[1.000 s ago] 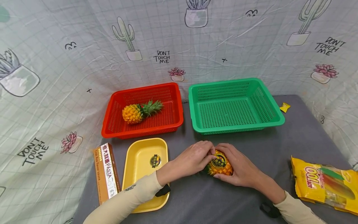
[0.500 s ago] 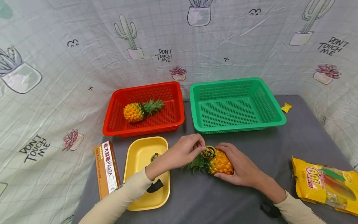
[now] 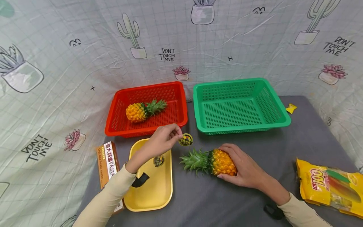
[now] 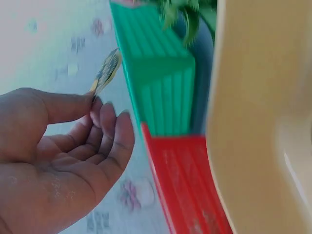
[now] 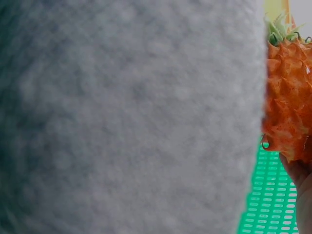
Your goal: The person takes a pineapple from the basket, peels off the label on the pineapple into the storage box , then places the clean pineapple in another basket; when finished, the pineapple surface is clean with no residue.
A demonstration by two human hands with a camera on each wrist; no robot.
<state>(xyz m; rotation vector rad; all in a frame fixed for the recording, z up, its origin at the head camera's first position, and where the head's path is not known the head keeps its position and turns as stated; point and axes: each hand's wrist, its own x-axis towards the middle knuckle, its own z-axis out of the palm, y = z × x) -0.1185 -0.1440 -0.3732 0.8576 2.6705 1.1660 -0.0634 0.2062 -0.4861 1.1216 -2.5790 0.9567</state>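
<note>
My left hand [image 3: 165, 138] is raised above the far end of the yellow tray [image 3: 167, 198]. Between its thumb and forefinger it pinches the edge of a round black-and-gold sticker [image 3: 186, 139], which the left wrist view shows nearly edge-on [image 4: 107, 70]. A small pineapple [image 3: 224, 163] lies on its side on the grey table, its leafy crown pointing left. My right hand [image 3: 246, 165] grips the base of that fruit, thumb on the near side. A similar round sticker [image 3: 159, 161] is on the tray's inner surface. Fabric covers most of the right wrist view.
A red basket [image 3: 181, 123] at the back holds another pineapple [image 3: 136, 112]. Beside it stands a green basket [image 3: 241, 129]. A pasta box [image 3: 107, 160] lies left of the tray. A yellow snack bag [image 3: 330, 186] is at the right, and a small yellow packet [image 3: 291, 108] behind.
The left hand peeled the round sticker off the pineapple and carried it left and away from me, over the tray. The pineapple's crown came into view. The right hand kept its hold.
</note>
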